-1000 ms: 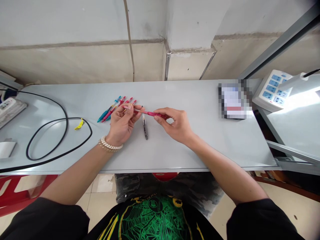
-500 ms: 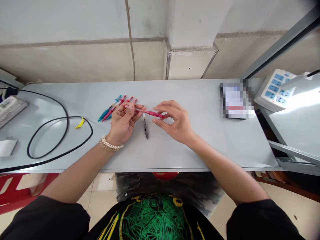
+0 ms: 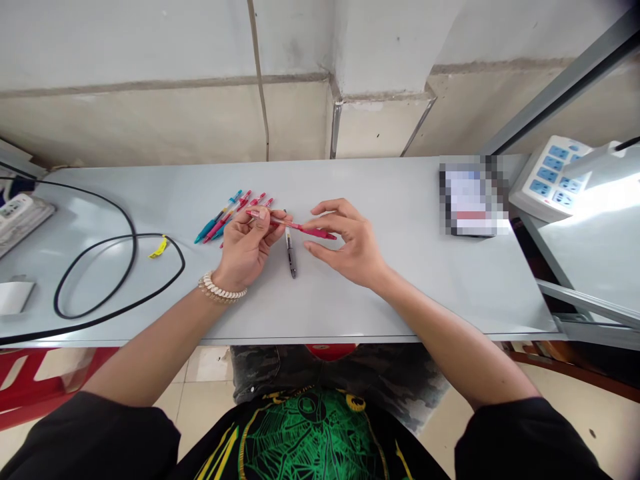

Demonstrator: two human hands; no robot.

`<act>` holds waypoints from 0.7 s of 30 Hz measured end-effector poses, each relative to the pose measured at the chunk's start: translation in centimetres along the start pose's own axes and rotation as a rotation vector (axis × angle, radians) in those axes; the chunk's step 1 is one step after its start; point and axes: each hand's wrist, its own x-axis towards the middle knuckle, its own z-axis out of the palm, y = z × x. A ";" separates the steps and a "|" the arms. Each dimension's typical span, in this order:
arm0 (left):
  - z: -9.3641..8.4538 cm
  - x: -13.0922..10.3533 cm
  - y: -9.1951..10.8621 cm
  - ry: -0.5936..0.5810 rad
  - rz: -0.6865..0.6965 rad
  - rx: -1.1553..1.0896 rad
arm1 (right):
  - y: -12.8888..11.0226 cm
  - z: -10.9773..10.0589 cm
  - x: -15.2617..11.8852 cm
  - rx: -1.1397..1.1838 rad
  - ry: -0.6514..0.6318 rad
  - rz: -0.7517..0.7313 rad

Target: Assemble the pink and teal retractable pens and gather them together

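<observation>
My left hand (image 3: 246, 247) pinches a red pen (image 3: 295, 227) near its clicker end and holds it level above the grey table (image 3: 400, 280). My right hand (image 3: 347, 243) hovers at the pen's tip end with fingers spread; thumb and forefinger frame the tip without gripping it. A black pen (image 3: 291, 252) lies on the table under the red pen, between my hands. A row of teal and red pens (image 3: 225, 215) lies just behind my left hand.
A black cable (image 3: 107, 267) with a yellow tag (image 3: 159, 248) loops over the left side of the table. A power strip (image 3: 20, 217) sits far left, another power strip (image 3: 547, 179) at the right. A blurred box (image 3: 473, 197) stands back right.
My right hand has let go of the red pen's tip end and opened its fingers. My left hand keeps the pen in the same place.
</observation>
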 end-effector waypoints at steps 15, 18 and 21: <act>0.4 0.0 0.3 0.074 -0.072 -0.030 | 0.3 0.3 -0.4 -0.285 -0.151 -0.153; 0.0 0.7 0.5 0.174 -0.094 -0.081 | 0.1 -0.7 -0.2 -0.330 -0.121 -0.183; -0.5 1.4 1.0 0.290 -0.168 -0.162 | -0.7 -1.6 0.2 -0.230 -0.050 -0.185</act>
